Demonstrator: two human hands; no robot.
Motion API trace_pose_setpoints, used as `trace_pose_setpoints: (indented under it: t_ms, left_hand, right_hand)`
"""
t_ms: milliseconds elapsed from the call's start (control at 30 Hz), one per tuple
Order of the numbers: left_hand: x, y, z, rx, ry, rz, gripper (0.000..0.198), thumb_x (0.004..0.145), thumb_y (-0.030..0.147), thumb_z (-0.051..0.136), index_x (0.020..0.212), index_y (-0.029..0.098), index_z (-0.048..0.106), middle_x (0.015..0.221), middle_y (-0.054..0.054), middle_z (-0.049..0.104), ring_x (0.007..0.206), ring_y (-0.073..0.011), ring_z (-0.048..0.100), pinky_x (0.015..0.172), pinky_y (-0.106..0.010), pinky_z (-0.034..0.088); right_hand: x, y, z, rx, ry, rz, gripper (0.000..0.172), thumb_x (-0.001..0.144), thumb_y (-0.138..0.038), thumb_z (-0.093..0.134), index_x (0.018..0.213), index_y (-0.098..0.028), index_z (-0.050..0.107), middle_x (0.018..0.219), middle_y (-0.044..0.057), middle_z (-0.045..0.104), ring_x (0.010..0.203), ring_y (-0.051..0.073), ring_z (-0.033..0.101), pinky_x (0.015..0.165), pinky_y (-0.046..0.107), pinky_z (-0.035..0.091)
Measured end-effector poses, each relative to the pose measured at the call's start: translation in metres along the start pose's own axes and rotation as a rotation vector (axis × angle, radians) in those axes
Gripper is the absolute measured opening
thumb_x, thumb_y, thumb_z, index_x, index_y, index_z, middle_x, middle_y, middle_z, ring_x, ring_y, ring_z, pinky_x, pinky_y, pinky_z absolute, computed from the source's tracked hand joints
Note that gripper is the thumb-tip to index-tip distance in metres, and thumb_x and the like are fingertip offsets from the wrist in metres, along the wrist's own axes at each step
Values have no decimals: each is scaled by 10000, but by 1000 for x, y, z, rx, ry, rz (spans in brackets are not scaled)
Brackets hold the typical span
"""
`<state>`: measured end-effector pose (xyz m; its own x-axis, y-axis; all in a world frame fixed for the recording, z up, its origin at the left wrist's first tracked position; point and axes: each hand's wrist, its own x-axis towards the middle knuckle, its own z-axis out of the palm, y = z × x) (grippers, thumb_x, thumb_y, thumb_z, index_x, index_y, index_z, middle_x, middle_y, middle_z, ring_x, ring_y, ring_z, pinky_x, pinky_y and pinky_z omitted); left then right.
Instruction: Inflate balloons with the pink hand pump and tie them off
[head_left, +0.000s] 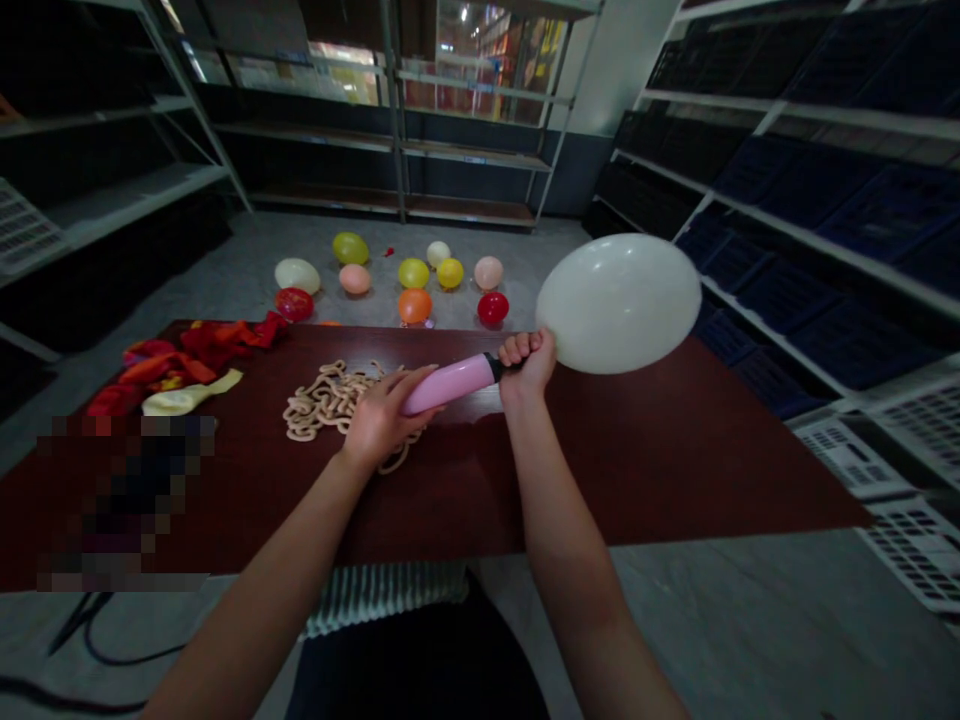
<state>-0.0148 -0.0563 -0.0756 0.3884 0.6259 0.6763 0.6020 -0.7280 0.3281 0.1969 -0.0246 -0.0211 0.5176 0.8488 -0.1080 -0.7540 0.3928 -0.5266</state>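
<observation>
Two hands (382,420) (527,365) on pink balloon pump (450,384)

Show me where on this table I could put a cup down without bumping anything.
Bare tabletop spreads right of the right hand, out to the table's edge. A second strip runs along the near edge, below the tan links. The far left is crowded: a red-orange heap sits beside those links.
</observation>
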Motion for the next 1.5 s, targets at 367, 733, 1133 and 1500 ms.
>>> trace_pose_setpoints:
  t_ms: [367, 733, 1133, 1500]
  left_hand:
    - [4, -9, 1, -61, -55, 50, 587, 896, 423, 735, 1419, 213, 569, 1251, -111, 689, 1116, -240, 682, 996, -366, 542]
    - [-1, -16, -60, 229, -136, 194, 541, 982, 463, 595, 1459, 210, 556, 1212, -132, 694, 1072, -253, 686, 934, -379, 570]
    - [-24, -2, -113, 41, -115, -126, 492, 886, 382, 726, 1340, 210, 647, 1320, -99, 673, 1214, -263, 639, 1093, -412, 490]
    - [-10, 33, -40, -240, -68, -429, 462, 805, 459, 792, 1191, 215, 723, 1135, -55, 748, 1036, -241, 703, 963, -349, 540]
  right_hand:
    - [9, -8, -8, 3, 35, -10, 337, 945, -208, 357, 626, -226, 249, 458, -113, 246, 339, 45, 244, 328, 171, 215]
    - [23, -43, -20, 183, 147, 2, 370, 978, -178, 283, 615, -218, 221, 445, -118, 218, 312, 20, 227, 309, 141, 179]
    - [18, -15, -13, 193, 68, 90, 360, 965, -180, 306, 619, -225, 218, 451, -114, 231, 323, 33, 228, 317, 156, 188]
    - [-9, 13, 2, 82, -64, 161, 367, 972, -243, 401, 637, -228, 249, 455, -119, 255, 349, 40, 233, 348, 180, 190]
